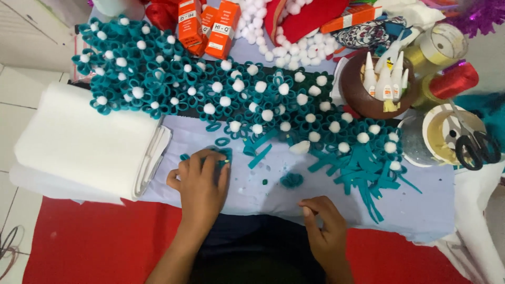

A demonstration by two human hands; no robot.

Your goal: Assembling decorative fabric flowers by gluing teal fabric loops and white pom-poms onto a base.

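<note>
Fingers (206, 164) of the left hand (199, 181) are pressing down on a teal felt flower (221, 153), closed over it from above; most of the flower is hiding under the hand, only loops at the top edge are showing. It's lying on the pale cloth (263, 197) covering the table, just below the big garland.

Right hand (323, 223) is resting at the cloth's near edge, fingers curling in loosely, thumb tucked against them. Can't tell whether it's pinching anything. It's touching none of the felt.

Between the hands, a small teal scrap (291, 180) is lying loose. Cut teal strips (260, 156) are scattering just right of the flower, and a bigger heap of strips (368, 176) is sitting further right.

Garland (221, 87) of teal felt loops with white pom-pom centres is running diagonally across the table from upper left to lower right.

Left of the hands, a folded stack of white fabric (87, 142) is overhanging the table edge. Orange boxes (208, 26) are standing at the top, next to loose white pom-poms (258, 23). On the right, a brown bowl (363, 97) is holding small glue bottles (384, 79); beside it, red and gold thread spools (452, 81), and black scissors (476, 147) are lying in a round container (436, 137).
</note>
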